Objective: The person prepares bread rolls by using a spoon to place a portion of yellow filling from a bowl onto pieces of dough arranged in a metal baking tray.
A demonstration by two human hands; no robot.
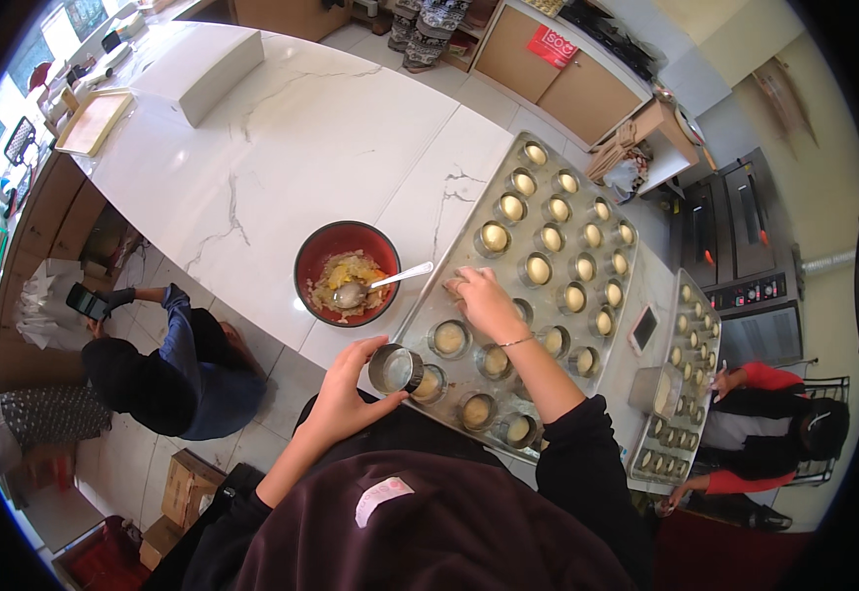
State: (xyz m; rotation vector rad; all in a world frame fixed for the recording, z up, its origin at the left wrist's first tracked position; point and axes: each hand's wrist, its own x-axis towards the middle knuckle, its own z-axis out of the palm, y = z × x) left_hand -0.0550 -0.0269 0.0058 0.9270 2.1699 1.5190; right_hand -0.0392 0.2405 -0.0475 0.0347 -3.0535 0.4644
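Note:
My left hand holds an open round metal mould at the near left edge of a large metal tray. Thumb and fingers close around the mould's sides. Over the tray's left part, my right hand reaches with fingers bent down and somewhat apart; what lies right under the fingertips is hidden. Rows of similar round moulds stand on the tray, with pale dough balls in the far ones and flatter dough in the near ones. Left of it, a red bowl holds a yellowish chunky mixture and a metal spoon.
The white marbled counter bears it all. A phone, a rectangular metal container and a second mould-filled tray are to the right. One person sits there; another is at left with a phone. Ovens stand behind.

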